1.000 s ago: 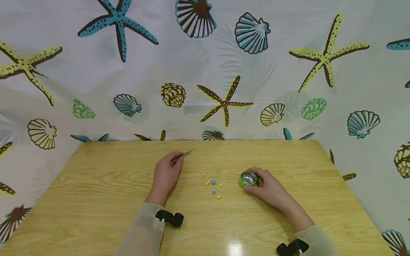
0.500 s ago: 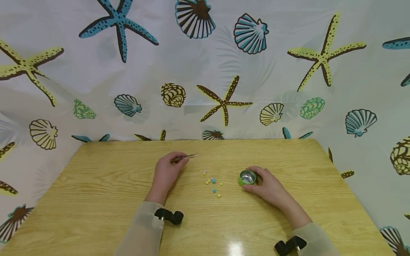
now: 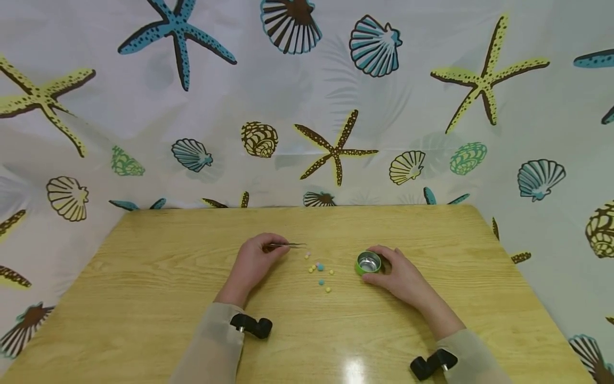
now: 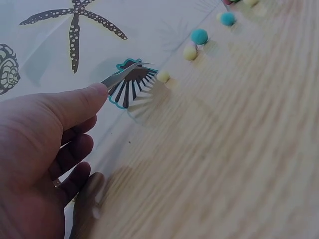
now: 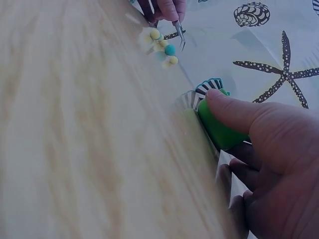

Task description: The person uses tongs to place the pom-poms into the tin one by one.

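Between thumb and fingers my left hand [image 3: 254, 262] pinches metal tweezers [image 3: 293, 246], their tips pointing right, near a pale pink and a yellow ball. The left wrist view shows the slim tips of the tweezers [image 4: 122, 76] with no ball between them. My right hand [image 3: 405, 277] holds a small round green tin [image 3: 368, 262] by its side, thumb in front. Its shiny inside shows no balls. Several small balls lie between the hands, among them a larger blue ball [image 3: 321, 268], a smaller blue ball [image 3: 321, 282] and a yellow ball [image 3: 328, 289].
A wooden table [image 3: 144, 277] carries everything. Behind it and along both sides hangs a pale cloth [image 3: 220, 106] printed with shells and starfish. Black mounts [image 3: 251, 325] sit on both sleeves.
My left hand has moved slightly right and nearer me, swinging the tweezers from pointing up-right to nearly level, their tips closer to the balls. The right hand still holds the tin in place.
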